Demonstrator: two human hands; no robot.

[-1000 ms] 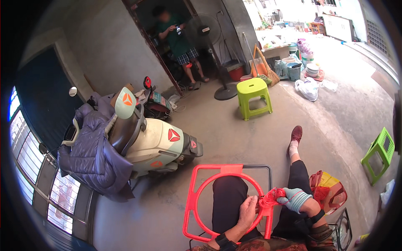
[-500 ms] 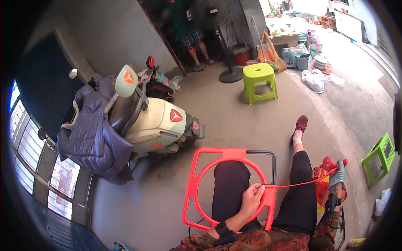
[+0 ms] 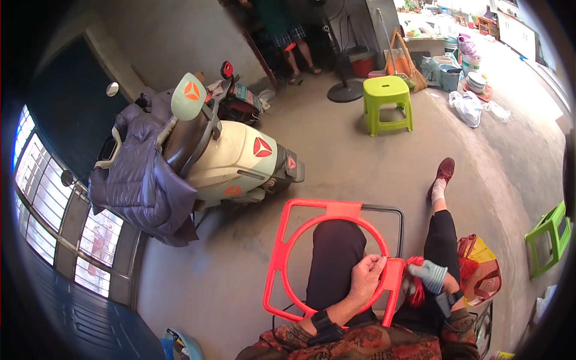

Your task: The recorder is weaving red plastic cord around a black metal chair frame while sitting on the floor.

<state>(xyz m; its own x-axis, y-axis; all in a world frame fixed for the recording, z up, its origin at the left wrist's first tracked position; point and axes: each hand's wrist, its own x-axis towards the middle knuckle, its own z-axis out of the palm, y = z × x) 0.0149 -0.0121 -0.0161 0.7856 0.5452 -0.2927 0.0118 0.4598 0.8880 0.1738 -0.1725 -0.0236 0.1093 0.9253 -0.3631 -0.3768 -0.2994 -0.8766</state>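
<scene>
A square metal frame with a round ring inside it (image 3: 282,258) rests over my left thigh. Red cord wraps most of it, while a stretch at the upper right is bare and black (image 3: 401,231). My bare left hand (image 3: 366,279) pinches the ring's right side, thumb and fingertips together, beside the wrapped band joining ring and frame. Just right of that band, my right hand (image 3: 431,275), in a grey-green striped glove, is closed around a bundle of red cord (image 3: 416,294). Blur hides the fingers' exact grip.
A red and yellow bag (image 3: 483,276) stands right of my right leg. Ahead is a green stool (image 3: 388,102); another green stool (image 3: 547,237) lies at the far right. A scooter (image 3: 240,156) draped with a purple padded jacket (image 3: 141,168) fills the left. Someone's legs (image 3: 300,57) show in the doorway.
My right hand has come left from beside the bag to the frame, bringing the red cord bundle. The cord that stretched taut between both hands no longer shows as a straight line.
</scene>
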